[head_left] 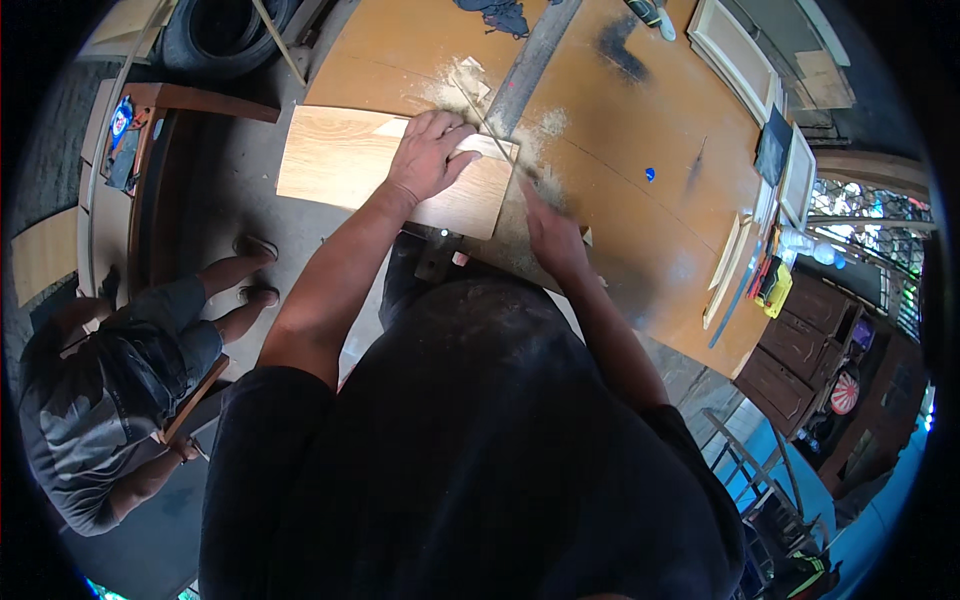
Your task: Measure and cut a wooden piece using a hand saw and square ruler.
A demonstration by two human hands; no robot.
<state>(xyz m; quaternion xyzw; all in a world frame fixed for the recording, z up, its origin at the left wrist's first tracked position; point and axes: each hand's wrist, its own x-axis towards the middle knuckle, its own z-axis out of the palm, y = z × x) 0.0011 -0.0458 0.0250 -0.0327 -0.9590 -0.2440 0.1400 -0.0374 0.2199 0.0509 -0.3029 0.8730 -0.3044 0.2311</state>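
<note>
My left hand [430, 155] bears down on a light wood-grain board [335, 160], its fingers curled over a narrow pale wood strip [490, 147] that lies along the board's far side. The board overhangs the near edge of the brown worktable. At the strip's right end runs a long thin blade [478, 108], seen almost edge-on, which looks like a handsaw. My right hand [556, 240] is closed at the blade's near end, slightly blurred; the handle is hidden in it. Sawdust [548, 122] and small offcuts [468, 75] lie around the cut.
A dark metal bar [530, 65] crosses the worktable [620, 120]. Wood strips [728, 270] and a yellow-handled tool [775, 290] lie at its right edge. Pale frames [735, 50] lean at far right. On the left, another person [110, 400] works beside a reddish-brown wooden frame [200, 97]; tires [225, 30] stand behind.
</note>
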